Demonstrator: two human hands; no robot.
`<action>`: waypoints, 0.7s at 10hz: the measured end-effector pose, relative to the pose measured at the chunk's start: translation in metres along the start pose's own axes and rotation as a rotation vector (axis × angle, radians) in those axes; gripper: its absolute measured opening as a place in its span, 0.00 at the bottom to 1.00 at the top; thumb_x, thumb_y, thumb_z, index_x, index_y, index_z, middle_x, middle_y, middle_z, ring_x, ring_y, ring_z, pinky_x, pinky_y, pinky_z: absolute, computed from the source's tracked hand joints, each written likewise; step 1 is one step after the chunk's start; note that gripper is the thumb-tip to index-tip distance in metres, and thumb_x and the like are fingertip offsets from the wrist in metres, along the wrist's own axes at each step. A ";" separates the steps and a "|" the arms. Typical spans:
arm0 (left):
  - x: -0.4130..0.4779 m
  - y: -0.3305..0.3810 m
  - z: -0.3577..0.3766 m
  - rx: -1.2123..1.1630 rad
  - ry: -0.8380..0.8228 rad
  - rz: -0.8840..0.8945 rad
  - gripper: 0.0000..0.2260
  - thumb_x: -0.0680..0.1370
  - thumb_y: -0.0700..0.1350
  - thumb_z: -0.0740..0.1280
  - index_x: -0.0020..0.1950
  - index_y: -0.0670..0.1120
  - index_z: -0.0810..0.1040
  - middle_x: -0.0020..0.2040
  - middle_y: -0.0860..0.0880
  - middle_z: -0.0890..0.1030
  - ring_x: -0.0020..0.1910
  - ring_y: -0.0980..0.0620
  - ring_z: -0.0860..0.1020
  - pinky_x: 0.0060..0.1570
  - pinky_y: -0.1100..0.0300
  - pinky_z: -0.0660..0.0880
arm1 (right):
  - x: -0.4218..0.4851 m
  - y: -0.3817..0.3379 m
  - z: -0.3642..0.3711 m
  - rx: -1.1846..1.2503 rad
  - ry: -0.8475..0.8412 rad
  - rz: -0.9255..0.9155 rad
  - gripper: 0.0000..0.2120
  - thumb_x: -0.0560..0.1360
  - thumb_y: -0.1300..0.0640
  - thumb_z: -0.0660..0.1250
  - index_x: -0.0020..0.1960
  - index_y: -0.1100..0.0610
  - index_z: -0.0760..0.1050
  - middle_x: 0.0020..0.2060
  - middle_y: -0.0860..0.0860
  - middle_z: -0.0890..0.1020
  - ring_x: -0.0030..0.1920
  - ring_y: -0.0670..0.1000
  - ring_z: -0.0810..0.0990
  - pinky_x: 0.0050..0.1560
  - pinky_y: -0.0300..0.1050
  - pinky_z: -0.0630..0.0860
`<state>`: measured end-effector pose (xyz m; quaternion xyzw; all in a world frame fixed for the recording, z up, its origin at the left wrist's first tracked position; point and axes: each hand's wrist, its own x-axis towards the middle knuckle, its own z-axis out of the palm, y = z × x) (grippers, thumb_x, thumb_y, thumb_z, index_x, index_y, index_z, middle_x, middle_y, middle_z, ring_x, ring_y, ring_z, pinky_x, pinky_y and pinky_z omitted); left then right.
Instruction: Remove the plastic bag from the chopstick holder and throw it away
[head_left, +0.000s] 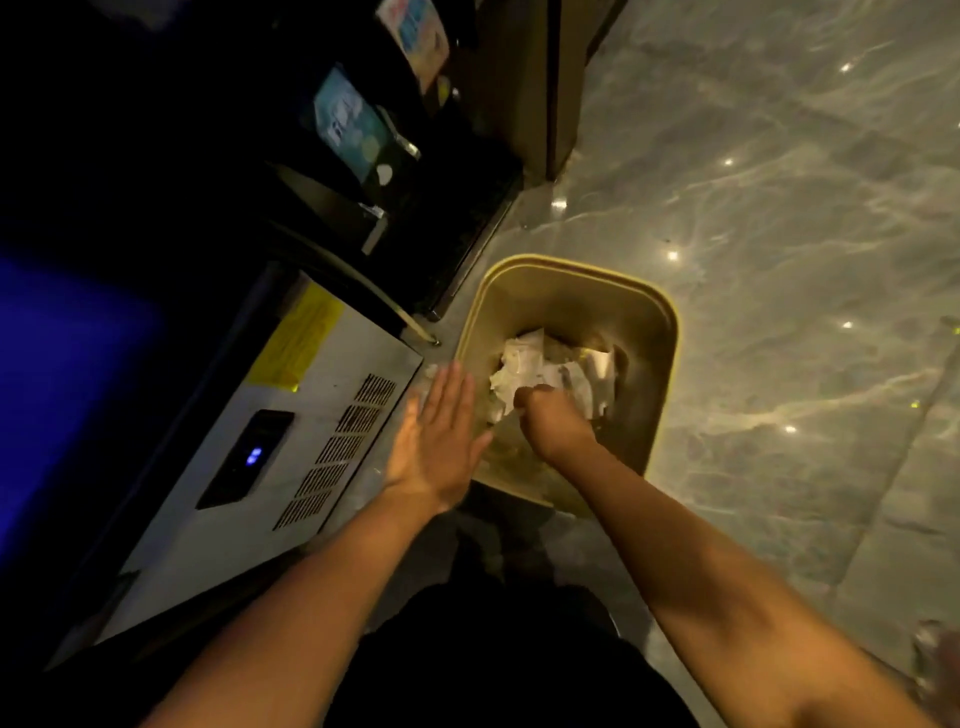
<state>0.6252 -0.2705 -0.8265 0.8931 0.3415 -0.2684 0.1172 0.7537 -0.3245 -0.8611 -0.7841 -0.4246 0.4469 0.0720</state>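
A tan trash bin (660, 332) stands on the floor and holds crumpled white paper waste (530, 358). My right hand (550, 421) is down inside the bin, closed in a fist. A thin, shiny scrap of clear plastic bag (500, 413) sticks out at its knuckles. My left hand (436, 436) hovers flat over the bin's left rim, fingers straight and together, holding nothing. The chopstick holder is not in view.
A grey appliance (291, 447) with vent slots, a small blue light and a yellow label stands directly left of the bin. Dark shelves with packaged items (348, 119) lie beyond it. Polished marble floor (779, 208) spreads to the right.
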 end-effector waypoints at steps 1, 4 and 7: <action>0.011 -0.006 0.018 0.016 0.030 0.016 0.27 0.79 0.55 0.43 0.63 0.43 0.27 0.66 0.45 0.27 0.67 0.48 0.28 0.68 0.53 0.32 | 0.038 0.007 0.031 0.042 -0.101 0.026 0.15 0.77 0.63 0.53 0.62 0.64 0.69 0.61 0.64 0.74 0.60 0.62 0.73 0.60 0.51 0.70; 0.003 -0.005 0.017 0.087 0.153 0.049 0.27 0.75 0.56 0.37 0.65 0.42 0.31 0.68 0.44 0.31 0.69 0.46 0.32 0.67 0.51 0.34 | 0.042 0.008 0.053 0.062 -0.244 0.106 0.19 0.77 0.58 0.58 0.66 0.62 0.66 0.65 0.61 0.72 0.64 0.60 0.71 0.65 0.52 0.67; -0.102 0.031 -0.107 -0.027 0.193 0.041 0.26 0.78 0.51 0.46 0.70 0.41 0.40 0.74 0.43 0.47 0.73 0.48 0.45 0.72 0.52 0.37 | -0.116 -0.047 -0.063 0.072 -0.065 0.017 0.31 0.78 0.47 0.51 0.73 0.62 0.43 0.75 0.63 0.48 0.75 0.61 0.47 0.73 0.53 0.49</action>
